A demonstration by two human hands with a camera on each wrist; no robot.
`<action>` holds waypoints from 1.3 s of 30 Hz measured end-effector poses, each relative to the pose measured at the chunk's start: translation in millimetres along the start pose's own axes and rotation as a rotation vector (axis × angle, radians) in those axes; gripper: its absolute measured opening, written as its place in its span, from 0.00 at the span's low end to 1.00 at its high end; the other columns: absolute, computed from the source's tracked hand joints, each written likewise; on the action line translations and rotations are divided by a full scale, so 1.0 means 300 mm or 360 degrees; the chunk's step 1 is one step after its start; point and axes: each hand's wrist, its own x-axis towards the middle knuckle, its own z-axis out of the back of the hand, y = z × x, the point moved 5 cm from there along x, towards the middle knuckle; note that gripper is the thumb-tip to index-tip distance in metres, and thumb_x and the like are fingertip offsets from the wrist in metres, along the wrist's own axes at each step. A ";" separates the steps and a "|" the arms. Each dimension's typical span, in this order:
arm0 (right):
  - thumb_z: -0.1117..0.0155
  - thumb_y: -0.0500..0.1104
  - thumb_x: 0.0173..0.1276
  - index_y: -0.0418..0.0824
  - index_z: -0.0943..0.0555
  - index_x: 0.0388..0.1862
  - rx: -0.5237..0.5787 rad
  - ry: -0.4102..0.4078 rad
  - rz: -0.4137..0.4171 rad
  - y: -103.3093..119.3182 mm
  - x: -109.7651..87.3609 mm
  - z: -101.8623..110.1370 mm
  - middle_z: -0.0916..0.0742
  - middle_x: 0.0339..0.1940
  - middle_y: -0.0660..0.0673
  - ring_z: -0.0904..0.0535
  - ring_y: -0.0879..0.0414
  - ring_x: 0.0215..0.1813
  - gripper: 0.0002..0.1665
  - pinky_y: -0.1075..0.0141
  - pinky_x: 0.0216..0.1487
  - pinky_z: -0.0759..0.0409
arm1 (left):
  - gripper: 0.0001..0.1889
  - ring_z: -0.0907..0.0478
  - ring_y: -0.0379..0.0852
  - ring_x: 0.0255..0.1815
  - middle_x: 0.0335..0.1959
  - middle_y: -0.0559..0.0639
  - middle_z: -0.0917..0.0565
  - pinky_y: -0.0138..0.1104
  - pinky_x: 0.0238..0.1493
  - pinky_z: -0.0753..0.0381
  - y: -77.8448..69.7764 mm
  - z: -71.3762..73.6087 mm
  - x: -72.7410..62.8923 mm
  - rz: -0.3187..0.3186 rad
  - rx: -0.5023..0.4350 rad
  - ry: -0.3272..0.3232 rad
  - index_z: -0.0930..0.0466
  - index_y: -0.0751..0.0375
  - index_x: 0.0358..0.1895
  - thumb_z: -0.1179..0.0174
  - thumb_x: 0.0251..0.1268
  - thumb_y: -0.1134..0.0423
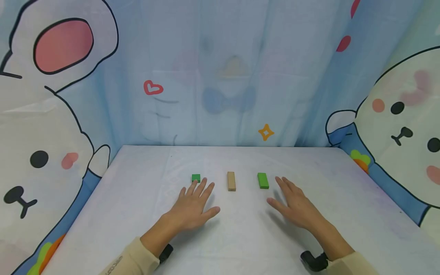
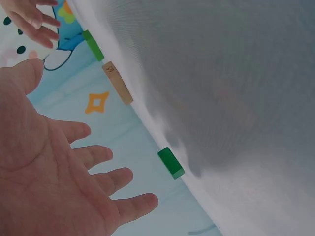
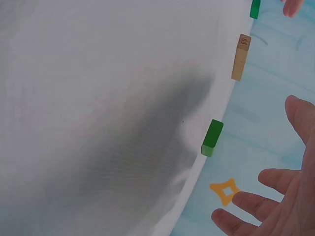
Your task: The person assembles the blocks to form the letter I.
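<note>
Wooden block (image 1: 231, 181) lies mid-row on the surface (image 1: 240, 236); I log left green block (image 1: 196, 177) and right green block (image 1: 263, 180) flanking it, presumably spaced so fingers fit around each. Left hand (image 1: 192, 212) and right hand (image 1: 297, 206) hover empty, fingers extended, on its near side.

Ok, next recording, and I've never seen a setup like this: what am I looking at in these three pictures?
There is no robot here: you see a person's bare left hand and right hand. The wide picture is taken from the head, looking forward and down; the other two are taken from the left and right wrists. On the white table are three blocks in a row: left green block, wooden block, right green block. In the wide picture, the left hand's fingers partly cover the left green block. Neither hand holds anything.
</note>
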 end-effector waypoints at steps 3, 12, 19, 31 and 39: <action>0.41 0.67 0.75 0.37 0.47 0.85 0.0006 -0.0003 0.0007 0.006 0.004 0.000 0.41 0.82 0.25 0.43 0.25 0.79 0.54 0.26 0.70 0.36 | 0.41 0.57 0.63 0.87 0.87 0.55 0.53 0.65 0.80 0.53 -0.001 -0.004 0.009 0.0009 -0.0007 0.0009 0.51 0.50 0.85 0.57 0.79 0.33; 0.41 0.67 0.74 0.37 0.47 0.85 0.0018 0.0004 -0.0005 0.003 0.012 -0.002 0.41 0.82 0.25 0.43 0.24 0.79 0.55 0.26 0.69 0.36 | 0.41 0.56 0.64 0.86 0.87 0.55 0.53 0.65 0.80 0.53 -0.006 -0.007 0.024 0.0010 -0.0026 0.0019 0.51 0.51 0.85 0.56 0.79 0.34; 0.40 0.66 0.74 0.36 0.47 0.84 0.0026 -0.0006 -0.0011 -0.002 0.027 -0.004 0.41 0.81 0.25 0.43 0.24 0.79 0.55 0.26 0.69 0.35 | 0.41 0.55 0.64 0.86 0.87 0.55 0.53 0.65 0.80 0.52 -0.008 -0.010 0.036 0.0014 -0.0028 0.0030 0.52 0.50 0.85 0.57 0.79 0.34; 0.40 0.65 0.75 0.35 0.47 0.84 0.0056 0.0002 -0.0032 0.001 0.051 -0.011 0.41 0.81 0.24 0.43 0.24 0.79 0.54 0.27 0.70 0.36 | 0.41 0.56 0.63 0.87 0.87 0.55 0.53 0.63 0.81 0.51 -0.003 -0.013 0.080 0.0062 -0.0051 0.0064 0.52 0.51 0.85 0.58 0.79 0.34; 0.40 0.64 0.75 0.34 0.48 0.84 0.0068 -0.0005 -0.0021 0.000 0.071 -0.019 0.40 0.81 0.24 0.42 0.24 0.79 0.54 0.27 0.70 0.36 | 0.41 0.56 0.63 0.87 0.87 0.56 0.53 0.62 0.81 0.51 -0.005 -0.023 0.116 0.0072 -0.0071 0.0076 0.52 0.51 0.85 0.58 0.79 0.33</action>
